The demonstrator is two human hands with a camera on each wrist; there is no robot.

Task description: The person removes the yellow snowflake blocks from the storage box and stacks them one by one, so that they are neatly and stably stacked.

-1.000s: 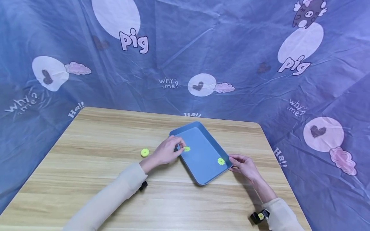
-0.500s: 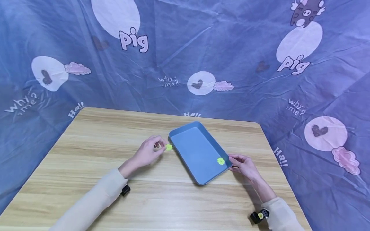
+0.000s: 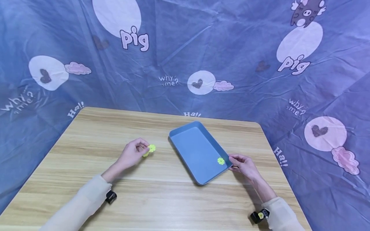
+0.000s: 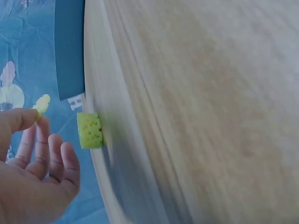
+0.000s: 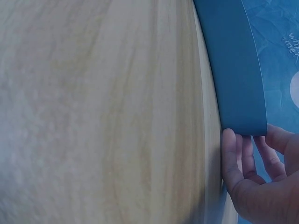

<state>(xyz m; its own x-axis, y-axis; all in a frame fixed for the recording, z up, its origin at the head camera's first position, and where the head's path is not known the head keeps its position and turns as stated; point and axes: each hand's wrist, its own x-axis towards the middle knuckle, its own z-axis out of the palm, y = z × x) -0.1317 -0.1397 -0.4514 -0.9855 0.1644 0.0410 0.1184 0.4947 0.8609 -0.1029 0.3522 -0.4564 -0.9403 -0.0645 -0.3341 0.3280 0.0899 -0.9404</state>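
Note:
Between thumb and index finger my left hand (image 3: 131, 154) pinches a thin yellow-green flower-shaped disc (image 3: 152, 148). Just below it on the table is a short stack of matching flower discs (image 4: 89, 130), partly hidden in the head view; in the left wrist view the held disc is apart from the stack. A blue rectangular tray (image 3: 196, 147) lies at an angle to the right. One flower disc (image 3: 221, 161) is inside it, near its right corner. At that corner my right hand (image 3: 245, 167) grips the tray wall, thumb on the rim and fingers outside.
The wooden table (image 3: 162, 205) has rounded far corners. Behind and beside it hangs a blue patterned cloth (image 3: 173, 48). Bare tabletop lies between the left hand and the tray. A black camera (image 3: 111, 197) sits at the left wrist.
My left hand has moved left, carrying its flower disc from over the tray to just above the stack. The right hand and the tray stay in place.

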